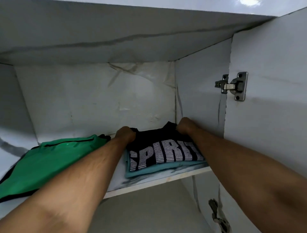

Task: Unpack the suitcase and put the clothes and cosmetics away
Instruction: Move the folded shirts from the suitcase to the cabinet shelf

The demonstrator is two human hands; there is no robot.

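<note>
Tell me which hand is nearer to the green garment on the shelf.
Left. The left hand grips the black shirt just beside the green garment; the right hand grips the shirt's far side.

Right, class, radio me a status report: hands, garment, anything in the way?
Left hand and right hand grip black shirt. Shirt lies on teal garment, on shelf. Green garment alongside, clear.

- A pale grey-white cupboard fills the view, seen from below its upper compartment.
- Its back wall is lined with creased, wrinkled covering.
- A shelf runs across, its near edge pale and its top smudged.
- On the right, the open door carries a metal hinge; a second hinge sits lower down.
- A bright patch of light shows at top right.
</note>
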